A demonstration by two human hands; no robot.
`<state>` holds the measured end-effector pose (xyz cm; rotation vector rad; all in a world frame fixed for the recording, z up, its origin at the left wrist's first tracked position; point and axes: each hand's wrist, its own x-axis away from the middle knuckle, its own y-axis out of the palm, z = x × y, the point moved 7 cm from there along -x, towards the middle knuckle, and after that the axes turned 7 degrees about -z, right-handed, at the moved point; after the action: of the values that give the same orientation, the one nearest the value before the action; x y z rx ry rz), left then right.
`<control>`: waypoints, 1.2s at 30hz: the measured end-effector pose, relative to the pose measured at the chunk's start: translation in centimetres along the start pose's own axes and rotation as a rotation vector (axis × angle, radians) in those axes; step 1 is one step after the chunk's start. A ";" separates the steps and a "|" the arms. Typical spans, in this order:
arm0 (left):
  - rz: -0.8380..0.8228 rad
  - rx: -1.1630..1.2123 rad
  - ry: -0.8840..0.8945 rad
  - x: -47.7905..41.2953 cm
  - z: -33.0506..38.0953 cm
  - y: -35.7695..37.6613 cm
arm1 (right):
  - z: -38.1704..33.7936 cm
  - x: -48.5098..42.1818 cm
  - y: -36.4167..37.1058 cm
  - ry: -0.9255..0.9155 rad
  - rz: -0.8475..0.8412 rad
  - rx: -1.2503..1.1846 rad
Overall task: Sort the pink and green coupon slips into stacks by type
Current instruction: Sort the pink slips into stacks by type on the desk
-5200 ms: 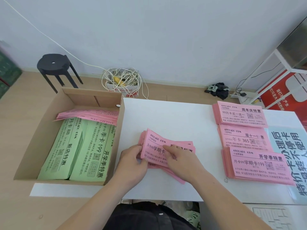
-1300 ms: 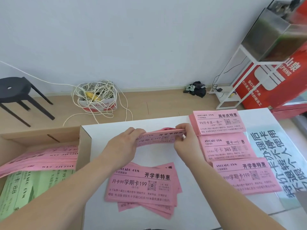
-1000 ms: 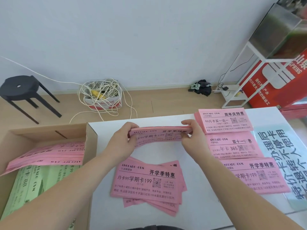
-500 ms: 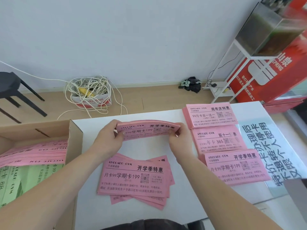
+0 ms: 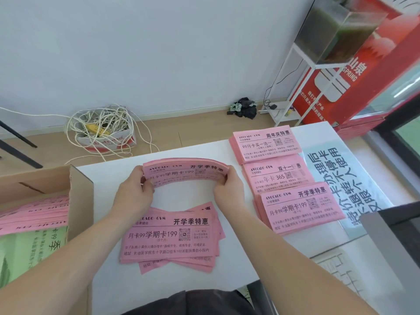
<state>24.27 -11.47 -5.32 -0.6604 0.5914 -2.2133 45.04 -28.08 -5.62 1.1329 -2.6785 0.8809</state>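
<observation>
A bundle of pink slips (image 5: 185, 171) arches upward above the white table (image 5: 302, 248). My left hand (image 5: 134, 192) grips its left end and my right hand (image 5: 227, 189) grips its right end. Below it a loose, fanned pile of pink slips (image 5: 170, 239) lies on the table. Three tidy pink stacks sit in a column on the right: the far stack (image 5: 266, 144), the middle stack (image 5: 277, 176) and the near stack (image 5: 300, 210). At the left, a cardboard box (image 5: 81, 192) holds more pink slips (image 5: 34, 214) over green slips (image 5: 27, 253).
A blue printed sheet (image 5: 341, 185) lies on the table right of the stacks. A dark grey object (image 5: 395, 246) stands at the right edge. On the floor behind are a tangle of white cord in a box (image 5: 104, 130), a white rack (image 5: 295, 92) and a red cabinet (image 5: 354, 83).
Both hands lifted a bundle of pink slips off the loose pile and raised it over the table. Within the last second the bundle bowed upward more between the hands.
</observation>
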 end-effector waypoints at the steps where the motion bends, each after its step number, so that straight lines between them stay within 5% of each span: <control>1: 0.011 -0.002 0.015 0.2 0.2 -0.2 | 0.1 0.2 -0.3 -0.005 0.009 -0.007; 12: -0.018 0.072 -0.069 1.2 0.9 1.2 | -0.7 0.4 -2.2 0.005 -0.019 0.123; 22: -0.230 0.315 -0.069 5.8 5.4 -0.1 | -1.9 2.5 -7.9 -0.044 0.002 0.045; 32: -0.397 0.487 -0.027 9.4 13.4 14.0 | 4.3 5.8 -21.2 0.098 0.296 0.402; 36: -0.407 0.487 -0.005 9.4 15.2 18.4 | 6.6 6.4 -24.0 0.139 0.278 0.460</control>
<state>37.64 -33.17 -2.00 -0.5591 -0.1096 -2.5931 57.77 -49.02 2.22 0.7255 -2.6265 1.6205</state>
